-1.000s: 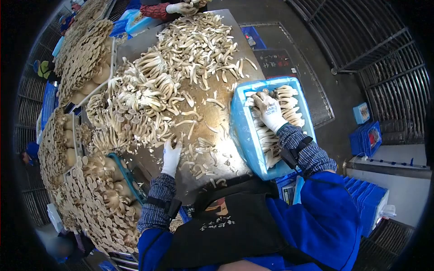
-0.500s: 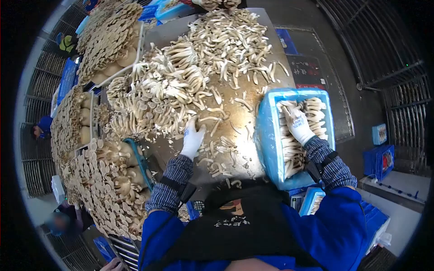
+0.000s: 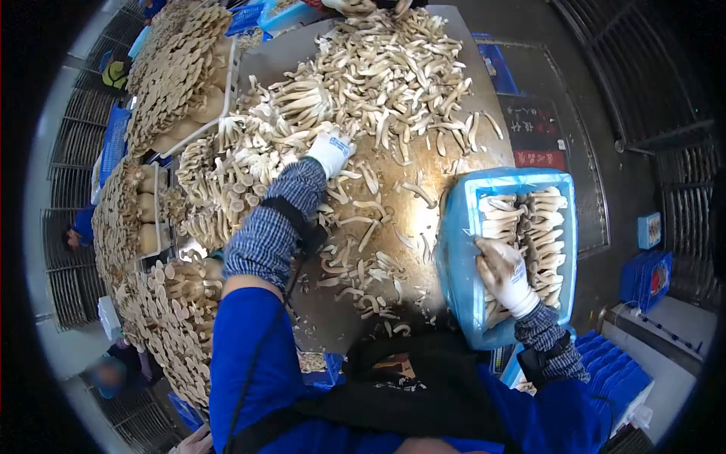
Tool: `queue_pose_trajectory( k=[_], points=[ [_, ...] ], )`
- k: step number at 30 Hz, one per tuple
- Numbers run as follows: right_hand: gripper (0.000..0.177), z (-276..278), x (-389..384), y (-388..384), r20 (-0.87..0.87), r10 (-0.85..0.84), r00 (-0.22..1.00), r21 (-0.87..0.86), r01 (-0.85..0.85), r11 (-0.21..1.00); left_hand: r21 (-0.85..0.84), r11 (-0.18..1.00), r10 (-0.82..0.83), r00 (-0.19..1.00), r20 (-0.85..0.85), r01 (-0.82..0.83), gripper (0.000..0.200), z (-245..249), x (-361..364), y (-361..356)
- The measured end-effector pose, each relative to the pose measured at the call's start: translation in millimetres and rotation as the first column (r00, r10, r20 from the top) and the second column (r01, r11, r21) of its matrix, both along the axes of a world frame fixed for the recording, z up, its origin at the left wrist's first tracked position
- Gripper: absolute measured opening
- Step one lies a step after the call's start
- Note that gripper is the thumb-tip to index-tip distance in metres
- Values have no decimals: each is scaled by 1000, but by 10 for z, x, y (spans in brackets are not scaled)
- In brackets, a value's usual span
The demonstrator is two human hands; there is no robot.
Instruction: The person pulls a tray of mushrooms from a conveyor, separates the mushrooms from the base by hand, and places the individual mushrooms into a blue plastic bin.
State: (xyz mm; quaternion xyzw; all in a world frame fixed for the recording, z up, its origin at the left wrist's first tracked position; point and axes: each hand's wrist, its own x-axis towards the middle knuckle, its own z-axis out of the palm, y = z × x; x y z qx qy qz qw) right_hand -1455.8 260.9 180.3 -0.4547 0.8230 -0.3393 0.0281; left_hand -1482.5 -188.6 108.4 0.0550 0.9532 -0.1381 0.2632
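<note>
White gloves cover both hands. My left hand (image 3: pixel 331 153) reaches to the near edge of the heap of loose mushrooms (image 3: pixel 393 72) on the metal table (image 3: pixel 416 219); its fingers are bent over and what they hold, if anything, is hidden. Over the left part of the blue-lined crate (image 3: pixel 451 261) is my right hand (image 3: pixel 505 276), fingers together and pointing up-left, and I cannot make out anything held. Rows of mushrooms (image 3: pixel 546 227) lie side by side in this crate. Between the hands, scattered single mushrooms (image 3: pixel 370 204) lie on the table.
Trays of clustered mushrooms (image 3: pixel 178 76) line the left side. Blue crates (image 3: pixel 646 276) stand on the floor at the right. Co-workers are partly visible at the far left, one in a blue sleeve (image 3: pixel 82 225). Another blue-lined crate (image 3: pixel 291 13) is at the top.
My left hand has moved up and slightly right, to the heap. My right hand has shifted toward me, to the crate's left side. The view has shifted a little.
</note>
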Motion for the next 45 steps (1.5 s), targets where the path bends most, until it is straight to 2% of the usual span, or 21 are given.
queue_pose_trajectory(
  k=[10,12,16,18,20,21,22,24,25,26,28,31,32,34,36,38,40,42,43,44,45],
  points=[
    [31,-276,340,-28,173,59,983,-74,-47,996,-43,949,-305,944,129,313,30,34,174,-185],
    [31,-329,415,-34,162,78,984,-77,-66,995,69,925,-361,921,-150,374,30,277,424,-240],
    [28,-338,591,-206,173,152,973,-101,-136,985,182,969,-71,890,-450,169,37,738,897,-142],
    [29,-365,721,-353,237,190,953,-110,-168,980,379,916,173,719,-674,134,43,865,1192,-45],
    [40,-411,859,-548,358,220,907,-81,-205,975,667,744,577,475,-664,30,46,924,1520,228],
    [48,-439,929,-671,545,191,816,-72,-182,981,947,299,872,369,-321,119,46,748,1638,346],
    [56,-474,1007,-817,711,151,687,-55,-159,986,941,-221,938,320,134,255,47,554,1750,459],
    [68,-672,1144,-1172,768,255,588,-289,-39,957,562,-720,690,334,642,407,49,638,2059,899],
    [68,-522,1210,-1318,770,254,585,-280,-48,959,322,-822,532,429,730,470,64,789,2185,1159],
    [68,-257,1252,-1461,793,300,531,-368,24,930,318,-848,525,596,607,423,56,646,2324,1332],
    [70,28,1277,-1538,814,346,466,-432,88,898,182,-892,426,634,645,413,53,837,2495,1768],
    [43,217,1426,-1524,898,313,310,-347,63,936,263,-912,406,599,690,316,57,744,2764,1953],
    [36,190,1445,-1516,872,328,362,-362,26,932,262,-908,413,585,698,328,57,702,2840,1934],
    [35,159,1480,-1465,938,315,144,-324,43,945,347,-899,435,624,649,266,58,611,2973,1842],
    [38,26,1560,-1489,899,391,195,-409,58,911,447,-854,516,544,662,266,57,728,3073,1832],
    [44,-28,1581,-1494,866,499,28,-500,28,866,648,-747,600,574,558,151,54,674,3196,1763],
    [44,267,1574,-1444,951,306,47,-303,-55,951,591,-793,548,601,582,151,50,716,3242,1732],
    [44,193,1521,-1453,796,417,439,-349,-230,908,594,-800,503,636,585,86,49,686,3258,1694],
    [44,65,1525,-1450,791,417,447,-349,-230,908,595,-799,502,643,578,88,49,652,3248,1719],
    [46,-118,1539,-1436,478,350,806,-267,-246,932,566,-800,561,579,592,197,50,598,3234,1771],
    [48,-16,1578,-1415,41,236,971,-186,-225,956,533,-788,610,507,609,309,50,532,3204,1800]
  ],
)
